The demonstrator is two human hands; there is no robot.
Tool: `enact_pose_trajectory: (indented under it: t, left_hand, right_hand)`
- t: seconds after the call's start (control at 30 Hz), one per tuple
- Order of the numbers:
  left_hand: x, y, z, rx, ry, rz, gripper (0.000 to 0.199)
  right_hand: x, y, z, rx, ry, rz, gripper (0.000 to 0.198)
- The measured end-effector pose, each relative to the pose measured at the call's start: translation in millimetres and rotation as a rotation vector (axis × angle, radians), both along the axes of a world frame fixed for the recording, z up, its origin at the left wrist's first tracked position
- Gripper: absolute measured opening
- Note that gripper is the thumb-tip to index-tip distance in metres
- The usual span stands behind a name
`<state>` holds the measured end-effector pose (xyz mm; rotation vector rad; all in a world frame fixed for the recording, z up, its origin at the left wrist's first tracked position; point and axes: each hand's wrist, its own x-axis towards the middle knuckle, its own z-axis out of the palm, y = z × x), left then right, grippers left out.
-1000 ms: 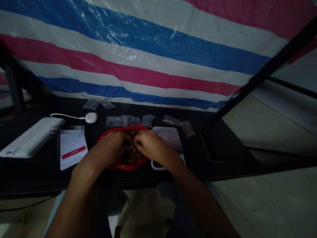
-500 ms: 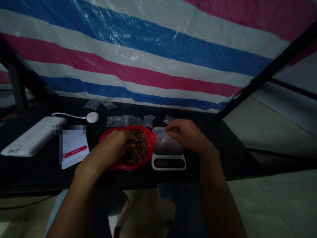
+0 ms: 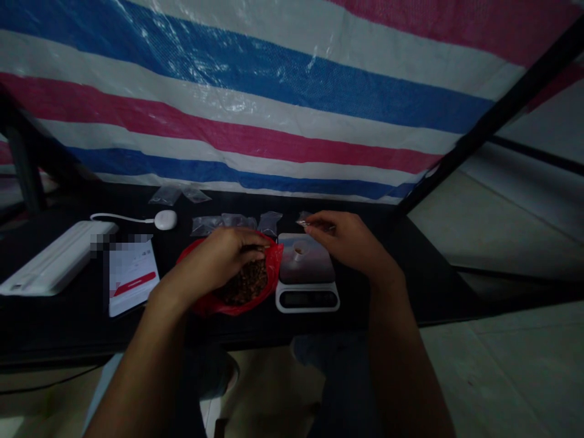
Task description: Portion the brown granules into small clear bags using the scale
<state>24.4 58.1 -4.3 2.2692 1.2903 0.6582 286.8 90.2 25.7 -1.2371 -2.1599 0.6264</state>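
Note:
My left hand (image 3: 232, 252) is over a red plastic bag (image 3: 274, 264) filled with small brown pieces (image 3: 246, 283). Its fingers are pinched together at the bag's far side, and what they hold is too small to make out. Right of the bag lies a white kitchen scale (image 3: 308, 299) with a grey metal plate. On that plate sits a small clear plastic bag (image 3: 300, 250) with a little brown matter inside. My right hand (image 3: 344, 237) is behind the scale, its thumb and fingers closed on another small clear plastic bag (image 3: 303, 217), partly hidden by the hand.
Several clear plastic bags (image 3: 223, 222) lie along the back of the black table (image 3: 365, 313). To the left are a phone (image 3: 132, 283), a white oblong device (image 3: 57, 258) and a white round piece with a cord (image 3: 165, 219). A striped sheet (image 3: 255, 109) hangs behind.
My right hand has let go of the clear bag on the scale and moved back to the bag behind it. My left hand has risen from the brown pieces, toward the right.

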Motion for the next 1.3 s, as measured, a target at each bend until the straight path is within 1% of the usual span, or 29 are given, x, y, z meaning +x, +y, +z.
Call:
enact_pose_trajectory:
  t: [0.13,0.2,0.27,0.33,0.43,0.53,0.73,0.93,1.07,1.17,1.3]
  left_hand:
    - [29.1,20.2,23.7,0.038,-0.010,-0.100,0.026]
    - [44.5,30.6,28.6,0.066,-0.023,-0.165,0.026]
    - [57.1,38.7,26.7,0.087,-0.023,-0.225,0.026]
    - [65.6,44.0,19.9,0.091,-0.005,-0.262,0.023]
    - [71.4,48.0,8.4,0.067,0.026,-0.290,0.020]
    - [72.5,49.9,3.4,0.028,0.040,-0.313,0.018]
    - [71.9,48.0,11.1,-0.044,0.064,-0.251,0.018]
    - [70.0,46.4,12.4,-0.035,0.094,-0.230,0.018]
    - [70.7,46.0,12.1,-0.005,0.123,-0.224,0.021]
    - [72.5,44.2,13.7,0.018,0.135,-0.215,0.025]
    - [74.4,41.9,15.7,0.015,0.138,-0.203,0.026]
  right_hand:
    - [11.9,1.8,1.5,0.014,-0.003,-0.052,0.019]
    - [16.0,2.1,1.1,0.010,0.003,-0.048,0.019]
    - [18.3,2.0,0.8,0.007,0.013,-0.044,0.018]
    - [19.3,1.4,0.9,0.006,0.014,-0.048,0.016]
    - [19.5,0.7,1.5,0.003,0.016,-0.041,0.016]
    - [19.4,0.6,1.8,-0.016,0.028,-0.023,0.017]
    - [18.1,0.0,3.7,-0.013,0.011,-0.026,0.019]
    - [20.0,1.1,1.6,-0.060,-0.039,-0.021,0.015]
    - [27.8,9.6,-10.2,-0.140,-0.148,-0.027,0.014]
    - [33.4,18.3,-22.6,-0.206,-0.261,-0.087,0.017]
    - [36.8,28.2,-34.9,-0.215,-0.300,-0.145,0.013]
